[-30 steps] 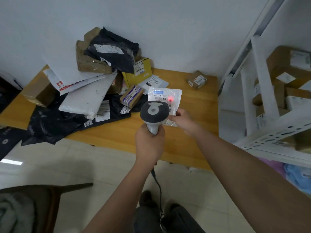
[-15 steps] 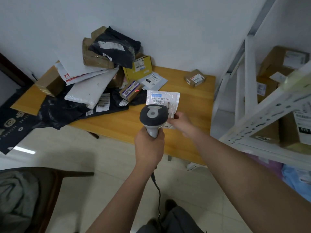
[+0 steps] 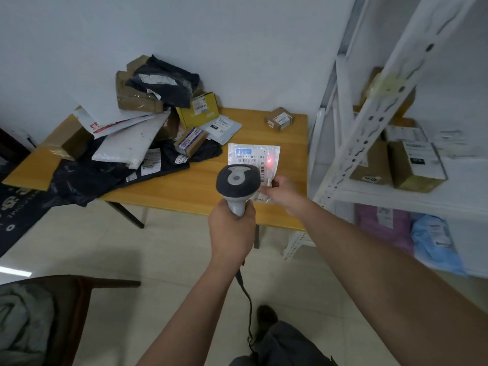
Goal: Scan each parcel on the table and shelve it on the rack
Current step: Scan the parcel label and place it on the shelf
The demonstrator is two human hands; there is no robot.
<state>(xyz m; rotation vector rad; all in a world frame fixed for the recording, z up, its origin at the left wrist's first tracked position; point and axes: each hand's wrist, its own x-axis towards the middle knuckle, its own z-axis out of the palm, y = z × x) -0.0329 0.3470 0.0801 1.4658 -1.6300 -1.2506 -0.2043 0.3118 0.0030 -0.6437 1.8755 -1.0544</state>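
My left hand (image 3: 232, 228) grips the handle of a grey barcode scanner (image 3: 237, 182), which points at a small white parcel (image 3: 254, 159). My right hand (image 3: 284, 192) pinches that flat parcel by its lower edge and holds it above the wooden table (image 3: 211, 186). A red scanner dot glows on the parcel's label, to the right of its barcode. The scanner's head hides the parcel's lower left part. A heap of parcels (image 3: 148, 122) in black and white bags and brown boxes covers the table's left half. The white rack (image 3: 369, 122) stands on the right.
A small brown box (image 3: 280, 118) sits alone at the table's far right. Brown boxes (image 3: 414, 162) fill the rack's middle shelf; purple and blue bags (image 3: 433, 239) lie below. A dark chair (image 3: 66, 313) stands at lower left. The scanner cable hangs toward my feet.
The red dot, off the held parcel half a second ago, is back on its label. The view has swung so the rack's shelf appears more fully. Both hands keep their hold.
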